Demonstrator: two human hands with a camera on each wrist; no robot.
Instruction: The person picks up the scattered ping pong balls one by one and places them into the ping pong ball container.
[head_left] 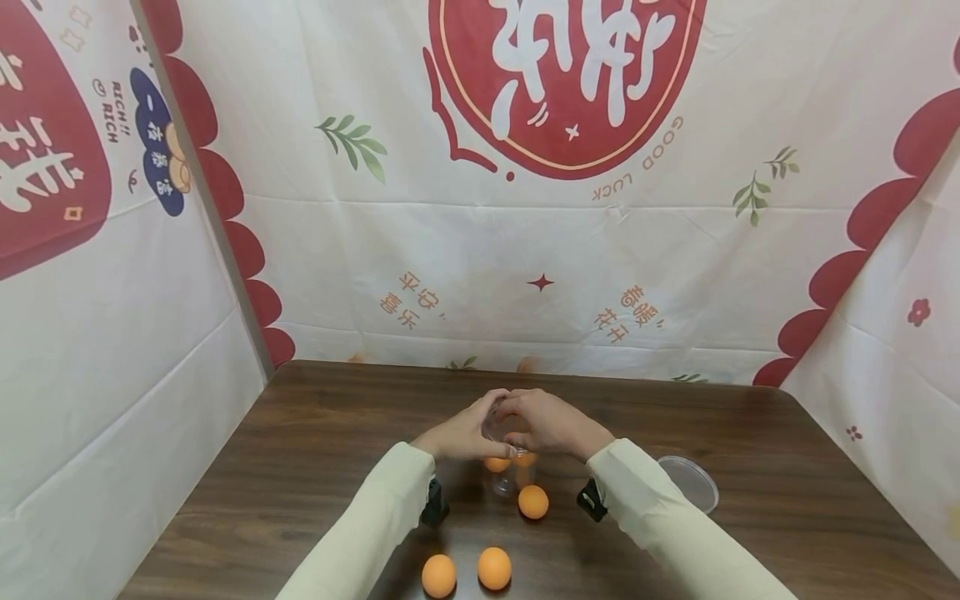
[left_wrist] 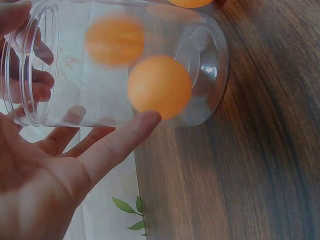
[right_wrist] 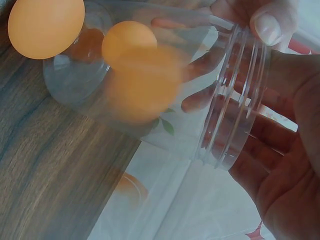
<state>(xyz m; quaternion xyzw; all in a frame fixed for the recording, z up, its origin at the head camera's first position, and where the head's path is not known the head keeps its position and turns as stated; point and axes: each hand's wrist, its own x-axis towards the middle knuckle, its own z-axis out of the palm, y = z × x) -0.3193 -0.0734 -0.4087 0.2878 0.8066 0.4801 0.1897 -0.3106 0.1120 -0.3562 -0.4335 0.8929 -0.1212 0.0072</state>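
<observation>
A clear plastic jar (head_left: 504, 487) stands on the wooden table between both hands. My left hand (head_left: 467, 431) holds it near the top, one finger lying along its wall in the left wrist view. Over the jar's threaded mouth, my right hand (head_left: 551, 422) has its fingers at the rim, with no ball in its grasp. Inside the jar are two orange ping-pong balls: a sharp one (left_wrist: 160, 87) low down, and a motion-blurred one (left_wrist: 115, 41) higher up, apart from the fingers. Another ping-pong ball (head_left: 533, 502) sits on the table close in front of the jar.
Two more orange ping-pong balls (head_left: 494, 568) lie at the table's near side, between the forearms. A clear round lid (head_left: 692, 483) lies beside the right sleeve. Printed white cloth (head_left: 480, 250) hangs behind the table (head_left: 322, 417) and at both sides.
</observation>
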